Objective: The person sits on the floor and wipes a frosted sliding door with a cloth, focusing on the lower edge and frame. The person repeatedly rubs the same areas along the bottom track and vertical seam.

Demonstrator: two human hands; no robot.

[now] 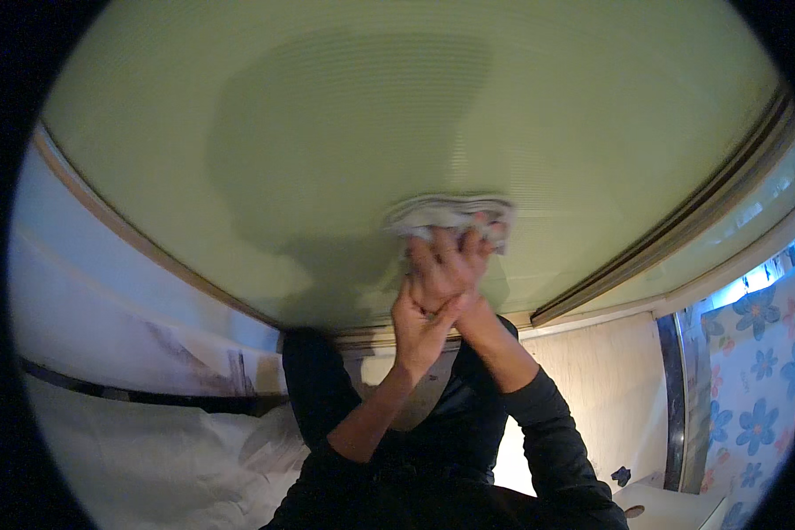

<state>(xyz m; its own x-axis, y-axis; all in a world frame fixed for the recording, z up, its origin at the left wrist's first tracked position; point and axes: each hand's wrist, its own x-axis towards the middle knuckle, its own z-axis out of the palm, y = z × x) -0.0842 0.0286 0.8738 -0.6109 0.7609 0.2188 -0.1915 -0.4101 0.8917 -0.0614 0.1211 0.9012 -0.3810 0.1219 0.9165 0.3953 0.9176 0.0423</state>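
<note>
My right hand (447,268) presses a folded white and grey cloth (430,207) flat against a large pale green panel (603,132) with a finely ribbed surface. Its fingers spread over the cloth's lower part and are slightly blurred. Just below, my left hand (424,324) is wrapped around my right wrist, its thumb lying across it. A broad shadow covers the middle and left of the panel.
Brown frame strips border the panel at left (152,245) and right (662,245). Dark-trousered knees (315,371) are close to its lower edge. A blue-flowered fabric (755,371) hangs at right. A small dark object (621,476) lies on the light floor (596,384).
</note>
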